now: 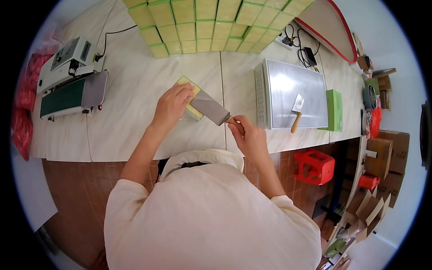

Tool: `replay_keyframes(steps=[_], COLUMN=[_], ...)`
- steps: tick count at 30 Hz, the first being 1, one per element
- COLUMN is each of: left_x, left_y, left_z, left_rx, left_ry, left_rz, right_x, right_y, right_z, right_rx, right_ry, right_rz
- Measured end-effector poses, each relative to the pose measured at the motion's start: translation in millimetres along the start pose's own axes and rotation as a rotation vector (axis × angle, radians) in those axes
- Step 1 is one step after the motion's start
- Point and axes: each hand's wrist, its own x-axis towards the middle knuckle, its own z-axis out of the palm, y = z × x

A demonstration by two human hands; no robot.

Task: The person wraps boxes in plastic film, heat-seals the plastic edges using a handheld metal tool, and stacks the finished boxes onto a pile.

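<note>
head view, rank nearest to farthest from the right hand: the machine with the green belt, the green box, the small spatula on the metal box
From the right hand:
1. Small spatula, right, on the metal box
2. Green box, right of the metal box
3. Green-belt machine, far left

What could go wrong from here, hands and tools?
- The left hand has its fingers right at the scraper's blade; a slip by the right hand could nick them.
- The blade lies over the yellow-green packet, so a tilt or hard push might scuff its surface.
- The spare scraper lies with its wooden handle at the metal-topped box's near edge; a bump might knock it off.
</note>
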Motion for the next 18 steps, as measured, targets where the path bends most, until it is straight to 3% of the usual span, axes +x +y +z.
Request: replay_keyframes(steps=[12, 18], left_x=[-3, -7], left_y=[0, -2], left_z=[0, -10], left_rx=[-0.033, -0.155], left_ry=[0.005, -0.09], left_rz=[-0.032, -0.117], right_x=[2, -16], right_y=[-1, 6], right_z=[-13, -56], right_rx=[0.038, 0.076], right_ry=[0.0, -0.154], right_rz=[-0.032, 0.213])
